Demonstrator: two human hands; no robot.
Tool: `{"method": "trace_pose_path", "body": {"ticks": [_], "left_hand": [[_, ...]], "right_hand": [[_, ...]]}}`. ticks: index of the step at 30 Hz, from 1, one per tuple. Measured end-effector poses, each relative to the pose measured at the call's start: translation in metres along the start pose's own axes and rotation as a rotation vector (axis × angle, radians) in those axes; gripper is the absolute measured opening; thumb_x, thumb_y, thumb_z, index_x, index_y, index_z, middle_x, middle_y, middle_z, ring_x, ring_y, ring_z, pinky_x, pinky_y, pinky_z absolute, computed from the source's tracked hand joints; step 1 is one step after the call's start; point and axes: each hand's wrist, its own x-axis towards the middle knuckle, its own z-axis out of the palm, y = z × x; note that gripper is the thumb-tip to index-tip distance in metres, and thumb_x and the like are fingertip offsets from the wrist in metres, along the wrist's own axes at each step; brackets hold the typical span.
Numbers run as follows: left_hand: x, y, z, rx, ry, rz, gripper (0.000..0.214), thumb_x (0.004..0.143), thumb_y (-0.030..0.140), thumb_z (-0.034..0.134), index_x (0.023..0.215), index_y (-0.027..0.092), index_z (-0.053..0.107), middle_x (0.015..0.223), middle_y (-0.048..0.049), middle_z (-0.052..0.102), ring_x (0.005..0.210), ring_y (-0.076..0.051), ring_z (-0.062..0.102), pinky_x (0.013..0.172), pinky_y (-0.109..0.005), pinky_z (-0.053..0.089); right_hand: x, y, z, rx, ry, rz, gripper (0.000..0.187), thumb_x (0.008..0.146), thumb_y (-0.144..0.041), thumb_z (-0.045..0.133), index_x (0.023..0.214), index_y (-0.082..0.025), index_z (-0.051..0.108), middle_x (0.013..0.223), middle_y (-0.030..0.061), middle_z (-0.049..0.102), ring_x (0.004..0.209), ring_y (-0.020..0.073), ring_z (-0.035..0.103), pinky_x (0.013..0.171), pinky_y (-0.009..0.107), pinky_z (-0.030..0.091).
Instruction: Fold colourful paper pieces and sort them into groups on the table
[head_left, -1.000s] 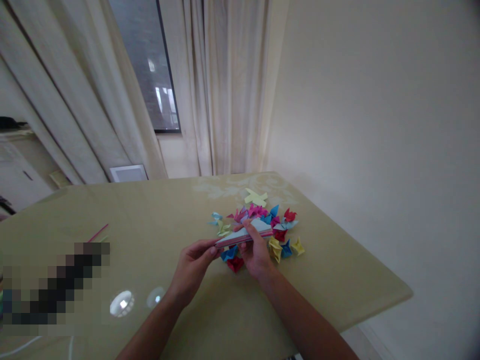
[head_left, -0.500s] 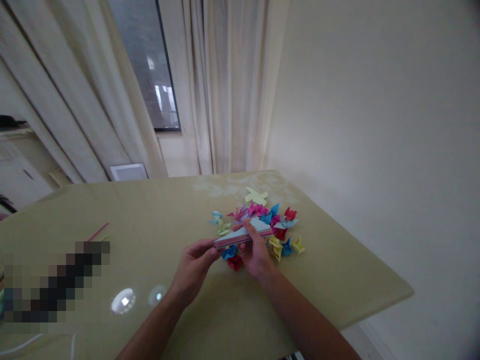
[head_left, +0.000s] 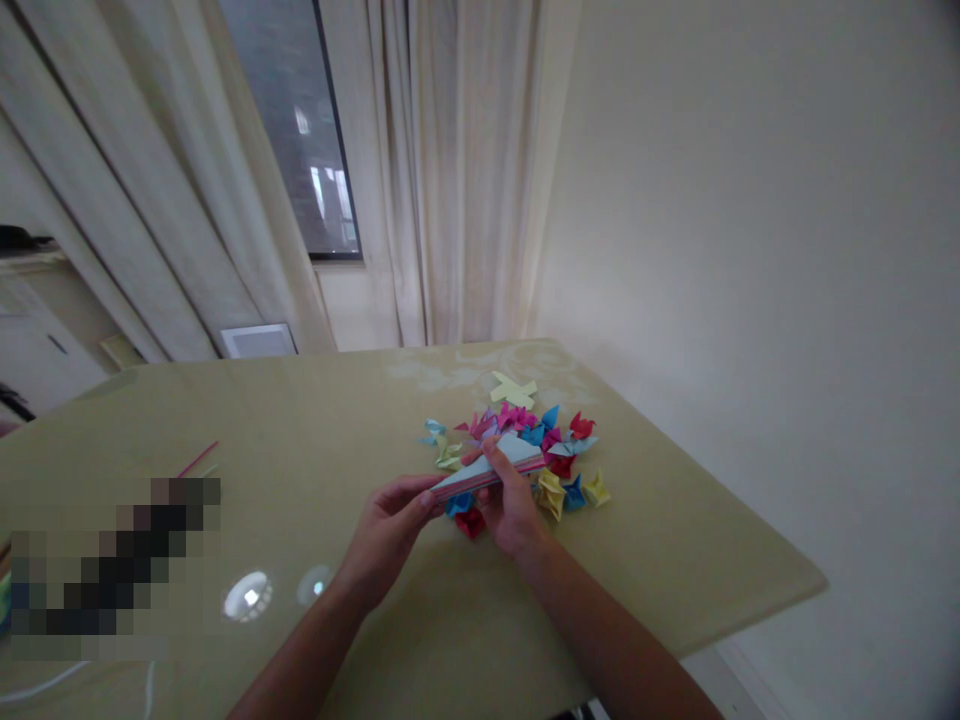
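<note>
Both hands hold a thick stack of coloured paper (head_left: 517,449), light blue on top with pink and red layers along its edge. My left hand (head_left: 391,522) pinches the stack's near left corner between thumb and fingers. Around its right part, my right hand (head_left: 510,505) is closed, thumb on the top sheet and fingers beneath. Under and behind the stack lie several folded paper flowers, among them a red one (head_left: 470,523), a yellow one (head_left: 550,495) and a blue one (head_left: 574,493). The stack hides part of the pile.
A pale green paper cross (head_left: 514,390) lies beyond the flowers on the table (head_left: 300,430). At the left are a pink stick (head_left: 199,458), a pixelated dark area and a white cable (head_left: 45,683). A wall (head_left: 750,300) runs along the table's right side.
My left thumb has shifted slightly up onto the stack's corner. My right hand keeps its grip, and the flowers have not moved.
</note>
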Motion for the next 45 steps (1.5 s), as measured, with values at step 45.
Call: {"method": "trace_pose_path", "body": {"ticks": [45], "left_hand": [[0.003,-0.015,-0.005,0.055,0.107,0.130,0.043,0.080,0.045,0.088,0.112,0.017,0.080,0.112,-0.0121,0.082,0.098,-0.027,0.080,0.090,-0.037,0.067]], "right_hand": [[0.001,0.004,0.006,0.087,0.126,-0.054,0.050,0.054,-0.029,0.102,0.087,-0.020,0.065,0.076,-0.0026,0.078,0.045,0.0053,0.057,0.041,0.012,0.052]]}}
